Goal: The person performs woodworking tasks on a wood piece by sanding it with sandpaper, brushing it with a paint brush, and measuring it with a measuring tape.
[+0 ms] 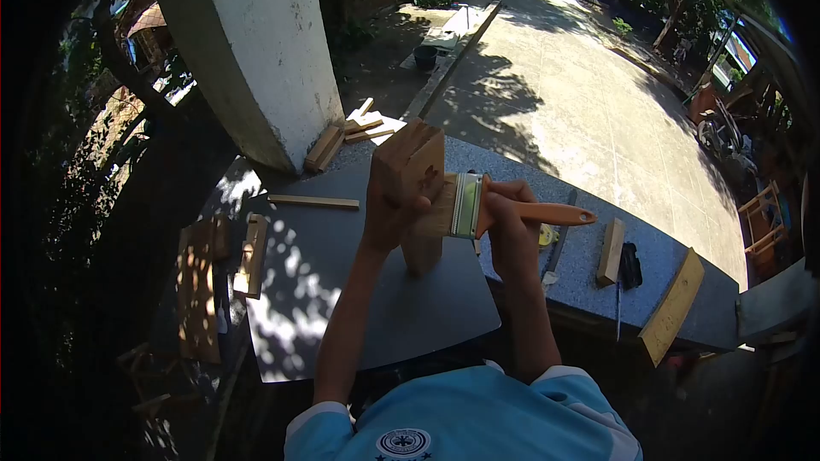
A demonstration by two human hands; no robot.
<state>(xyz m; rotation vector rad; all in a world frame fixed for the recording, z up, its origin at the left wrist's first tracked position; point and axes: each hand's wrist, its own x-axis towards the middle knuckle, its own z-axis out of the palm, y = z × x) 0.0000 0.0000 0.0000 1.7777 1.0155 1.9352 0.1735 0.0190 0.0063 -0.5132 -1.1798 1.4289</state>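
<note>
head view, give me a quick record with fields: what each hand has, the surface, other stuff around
left hand: left hand grips a wooden block, held upright on the board
right hand: right hand holds a paintbrush by its orange handle, bristles against the block
surface: dark flat board lying over a speckled stone ledge
nearby: thin wood strip on the board; wood offcuts by the white pillar; small wood piece on the ledge

Brush [504, 207] bristles partly hidden behind wood block [412, 192]; block's lower face shadowed; small items beside plank unreadable.
</note>
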